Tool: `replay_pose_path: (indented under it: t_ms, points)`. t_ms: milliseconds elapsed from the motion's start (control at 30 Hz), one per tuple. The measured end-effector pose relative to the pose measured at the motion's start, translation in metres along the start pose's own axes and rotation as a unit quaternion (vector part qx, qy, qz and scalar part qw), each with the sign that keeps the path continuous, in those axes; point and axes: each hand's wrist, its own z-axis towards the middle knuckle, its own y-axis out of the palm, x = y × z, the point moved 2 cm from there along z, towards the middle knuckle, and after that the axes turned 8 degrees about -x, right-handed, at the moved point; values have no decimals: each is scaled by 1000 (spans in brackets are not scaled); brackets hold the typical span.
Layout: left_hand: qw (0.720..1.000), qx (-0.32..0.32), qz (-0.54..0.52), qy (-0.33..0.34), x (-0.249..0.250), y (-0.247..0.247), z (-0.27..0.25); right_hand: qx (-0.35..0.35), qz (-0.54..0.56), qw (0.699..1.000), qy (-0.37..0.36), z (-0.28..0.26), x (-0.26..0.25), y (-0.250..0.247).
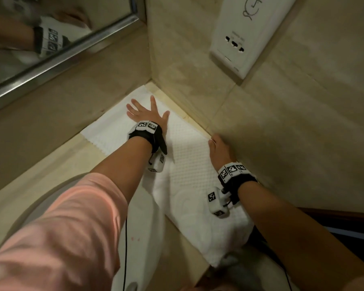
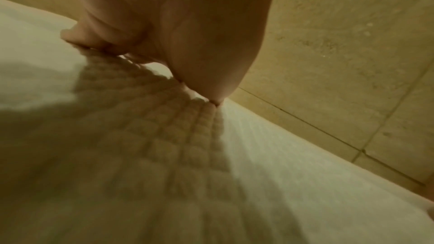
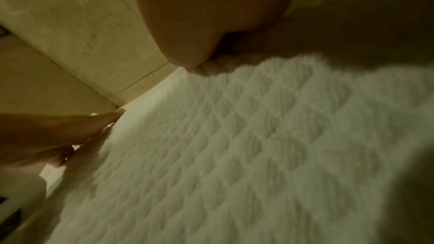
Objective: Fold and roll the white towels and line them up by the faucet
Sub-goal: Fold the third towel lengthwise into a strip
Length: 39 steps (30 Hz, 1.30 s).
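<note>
A white waffle-textured towel [image 1: 185, 164] lies spread flat on the counter, reaching into the corner of the two walls. My left hand [image 1: 144, 112] presses flat on its far part with fingers spread; the left wrist view shows that palm [image 2: 187, 34] down on the towel [image 2: 258, 155]. My right hand [image 1: 219, 150] sits at the towel's right edge by the wall, fingers bent down onto that edge. In the right wrist view the towel [image 3: 258, 136] bunches up under the palm [image 3: 199, 16], and the fingers themselves are hidden. No faucet shows.
A framed mirror [image 1: 51, 49] hangs on the back wall at left, and a white socket panel [image 1: 248, 34] is on the right tiled wall [image 1: 292, 122]. The round sink rim [image 1: 40, 202] lies at near left on the beige counter [image 1: 61, 162].
</note>
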Motion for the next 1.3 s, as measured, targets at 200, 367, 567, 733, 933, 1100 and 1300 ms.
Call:
replay_pose_path:
  t_ms: [200, 367, 567, 733, 933, 1100, 1300]
  points:
    - [1000, -10, 6, -10, 5, -1, 5, 7, -111, 994, 16, 1, -4, 0]
    - [1000, 4, 10, -10, 5, 5, 3, 23, -162, 986, 31, -5, -7, 2]
    - [999, 7, -23, -26, 6, 9, 2, -10, -246, 965, 86, -24, -3, -3]
    - [998, 8, -56, -13, 5, 8, 1, -39, -124, 981, 145, -46, 38, -6]
    - [985, 141, -92, 49, 29, -2, -25, -44, 50, 992, 109, -44, 58, -7]
    - [954, 174, -60, 238, 62, 23, -85, -55, 37, 993, 99, -38, 60, -8]
    - [918, 45, 6, 394, 82, 81, -129, -28, 17, 997, 70, -42, 59, -12]
